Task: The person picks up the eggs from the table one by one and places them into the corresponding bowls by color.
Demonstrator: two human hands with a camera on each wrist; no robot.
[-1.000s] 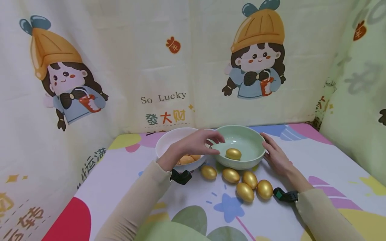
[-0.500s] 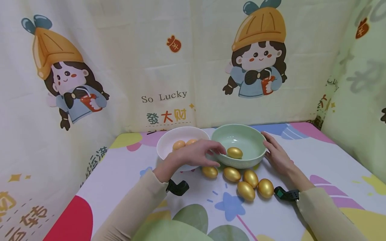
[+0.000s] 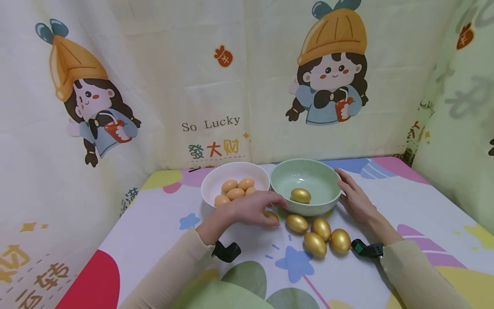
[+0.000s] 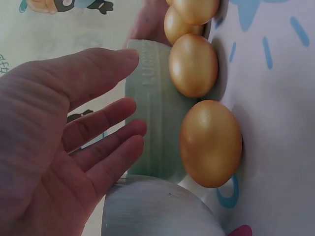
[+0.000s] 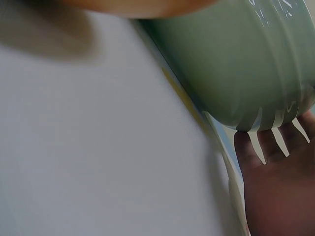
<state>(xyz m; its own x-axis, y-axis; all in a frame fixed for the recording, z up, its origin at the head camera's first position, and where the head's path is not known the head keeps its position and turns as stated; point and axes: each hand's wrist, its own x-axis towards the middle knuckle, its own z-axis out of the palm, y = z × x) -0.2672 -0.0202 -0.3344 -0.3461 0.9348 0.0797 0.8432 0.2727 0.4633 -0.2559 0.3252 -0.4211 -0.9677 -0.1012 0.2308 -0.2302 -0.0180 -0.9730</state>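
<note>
- Cream curtain: backdrop, cartoon girls in orange hats, "So Lucky" print.
- Patterned tablecloth: white, coloured shapes, under everything.
- Beige sleeves: both arms, reaching in from the near edge.
- Green bowl: upright, on the right, one gold egg inside.
- White bowl: upright, just left of green bowl; can't tell if rims touch. Holds brown eggs, some hidden.
- Left hand: at near side of white bowl, around leftmost gold egg; thumb and fingers spread, gripping nothing, gap to egg in left wrist view.
- Right hand: fairly straight fingers laid against green bowl's outer right side; touching, not clasping.
- Black wrist devices: one per wrist.
- Leftmost gold egg: on cloth, in front of the bowls, partly behind left hand in head view.
- Four other gold eggs: clustered on cloth before green bowl.
- Gold egg inside: lying on its side, near front wall.
- Brown eggs: five visible, bunched.
</note>
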